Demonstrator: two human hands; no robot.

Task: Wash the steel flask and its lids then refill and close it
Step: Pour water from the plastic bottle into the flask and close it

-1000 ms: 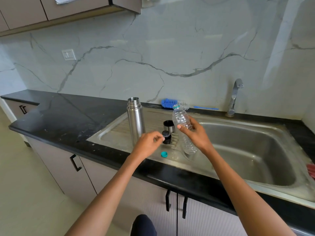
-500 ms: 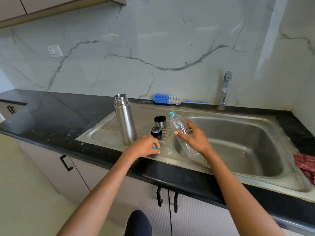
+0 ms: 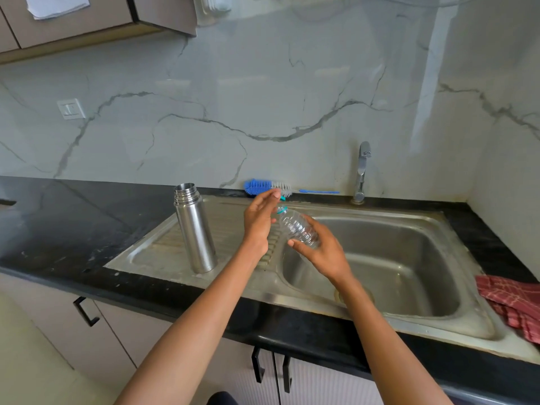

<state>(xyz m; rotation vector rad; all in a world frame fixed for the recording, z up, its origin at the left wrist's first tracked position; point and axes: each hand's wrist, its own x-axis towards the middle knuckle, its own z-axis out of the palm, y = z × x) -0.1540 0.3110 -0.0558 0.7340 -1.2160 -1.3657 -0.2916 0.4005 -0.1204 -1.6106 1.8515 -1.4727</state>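
Sink (image 3: 438,325): flask (image 3: 194,229) standing upright, open, on drainboard, left of hands. Right hand (image 3: 324,252) gripping tilted bottle (image 3: 298,229) over basin edge, fingers curled round body. Left hand (image 3: 260,220), raised from drainboard since earlier frame, pinching teal cap (image 3: 282,197) just beside bottle mouth. Both forearms reaching far.

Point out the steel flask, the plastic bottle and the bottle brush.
steel flask (image 3: 195,229): head view, mid body.
plastic bottle (image 3: 298,228): head view, ribbed clear wall.
bottle brush (image 3: 257,186): head view, blue bristles.
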